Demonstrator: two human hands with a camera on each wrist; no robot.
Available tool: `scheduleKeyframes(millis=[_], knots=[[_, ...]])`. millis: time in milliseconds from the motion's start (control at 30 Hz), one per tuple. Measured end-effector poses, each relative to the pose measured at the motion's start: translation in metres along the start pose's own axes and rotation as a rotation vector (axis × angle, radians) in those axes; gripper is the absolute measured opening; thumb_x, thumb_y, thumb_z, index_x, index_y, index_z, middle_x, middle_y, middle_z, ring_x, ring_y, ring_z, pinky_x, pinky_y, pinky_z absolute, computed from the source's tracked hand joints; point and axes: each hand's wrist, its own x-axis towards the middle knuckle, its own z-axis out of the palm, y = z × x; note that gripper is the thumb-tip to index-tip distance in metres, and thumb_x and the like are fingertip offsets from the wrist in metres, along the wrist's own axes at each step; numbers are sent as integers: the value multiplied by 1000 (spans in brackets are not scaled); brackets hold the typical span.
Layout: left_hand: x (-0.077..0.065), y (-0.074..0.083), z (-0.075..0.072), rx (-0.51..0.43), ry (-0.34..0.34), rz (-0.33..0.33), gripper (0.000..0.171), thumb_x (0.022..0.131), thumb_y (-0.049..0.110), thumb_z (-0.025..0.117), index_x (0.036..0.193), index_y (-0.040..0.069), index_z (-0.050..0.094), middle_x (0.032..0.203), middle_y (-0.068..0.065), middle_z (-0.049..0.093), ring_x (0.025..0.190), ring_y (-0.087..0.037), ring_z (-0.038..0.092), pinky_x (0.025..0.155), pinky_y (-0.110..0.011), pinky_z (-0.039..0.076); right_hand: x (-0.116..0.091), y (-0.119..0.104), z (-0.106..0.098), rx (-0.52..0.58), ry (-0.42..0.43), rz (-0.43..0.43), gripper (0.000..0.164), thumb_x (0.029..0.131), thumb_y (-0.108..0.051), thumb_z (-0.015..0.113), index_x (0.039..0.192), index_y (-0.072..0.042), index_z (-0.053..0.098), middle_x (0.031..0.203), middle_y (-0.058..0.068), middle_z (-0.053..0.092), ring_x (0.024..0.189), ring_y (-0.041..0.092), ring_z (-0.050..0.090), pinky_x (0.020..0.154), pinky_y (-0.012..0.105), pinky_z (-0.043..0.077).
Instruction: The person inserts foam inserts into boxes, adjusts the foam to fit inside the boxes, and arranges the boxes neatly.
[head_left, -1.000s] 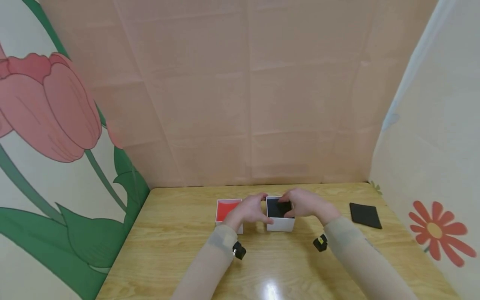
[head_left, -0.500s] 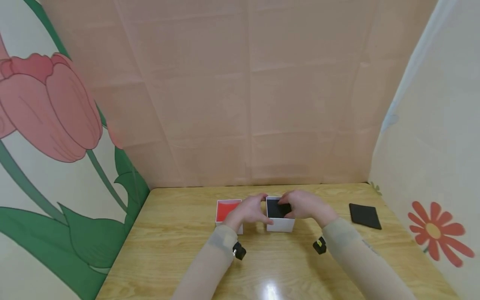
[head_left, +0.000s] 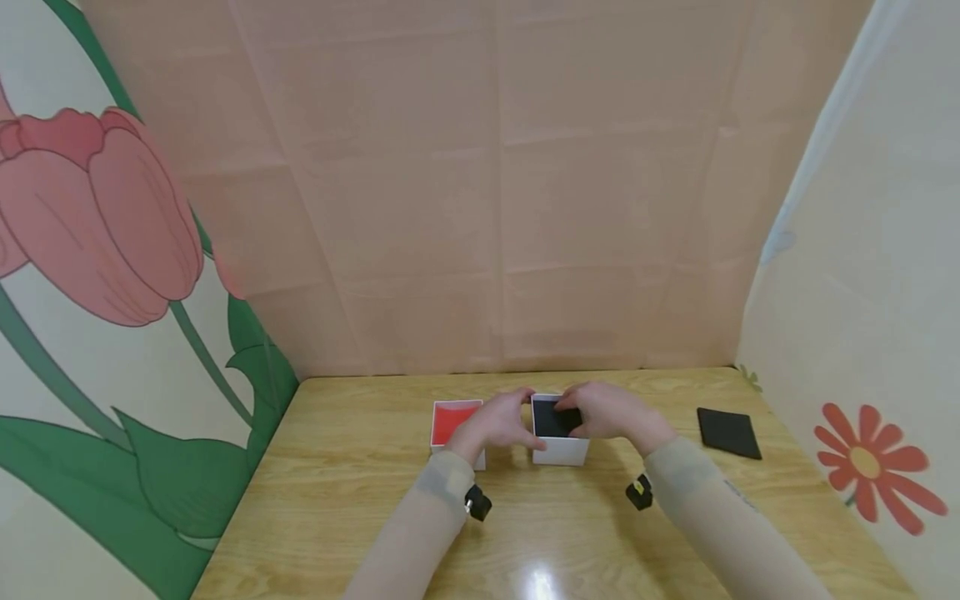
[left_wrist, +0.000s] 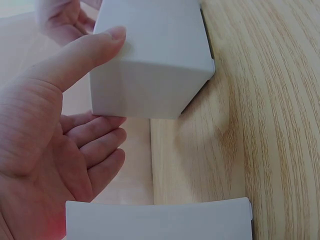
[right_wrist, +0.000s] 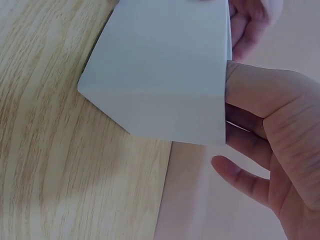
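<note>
A white box [head_left: 561, 451] with a black interior [head_left: 553, 419] stands on the table, its top uncovered. My left hand [head_left: 500, 421] holds its left side, thumb on the near wall and fingers at the far corner, as the left wrist view shows. From the right, my right hand [head_left: 611, 410] reaches over the rim. In the right wrist view its thumb and some fingers go inside the box [right_wrist: 165, 65], while another finger stays outside past the corner. Those fingertips are hidden by the wall, so I cannot tell whether they pinch anything.
Left of the white box is a second white box with a red interior [head_left: 453, 417], partly behind my left wrist. A flat black square [head_left: 729, 432] lies at the right of the wooden table [head_left: 345, 483]. A beige curtain [head_left: 405, 208] hangs behind the table.
</note>
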Motion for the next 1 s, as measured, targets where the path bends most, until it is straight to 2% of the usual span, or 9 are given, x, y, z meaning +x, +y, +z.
scheduleKeyframes(millis=[300,733,867,1000], knots=[[-2,4,-4,7,6,0,101,69,58,85,150,19,41,141,-2,56,116,-14,57,100,-37,47,1,1,1,15,5,19,46,77,-30,87,118,-15,74,115,2,70,99,21,66,88,46,53],[-3,5,-2,8,8,-3,100,69,59,85,150,21,41,140,-2,57,114,-14,57,98,-37,48,-3,4,2,180,53,30,47,83,-34,82,125,-15,70,122,2,67,106,22,64,90,46,52],[-5,6,-3,0,11,4,100,69,57,86,150,20,41,139,-3,57,112,-14,58,98,-38,48,-10,10,3,239,108,24,46,85,-34,80,127,-16,69,124,1,66,109,22,63,92,47,51],[-5,6,-2,6,12,7,100,69,56,86,150,19,41,140,-3,57,114,-15,58,100,-38,47,-24,20,10,319,213,57,46,86,-35,79,128,-18,68,127,1,65,115,24,61,94,50,50]])
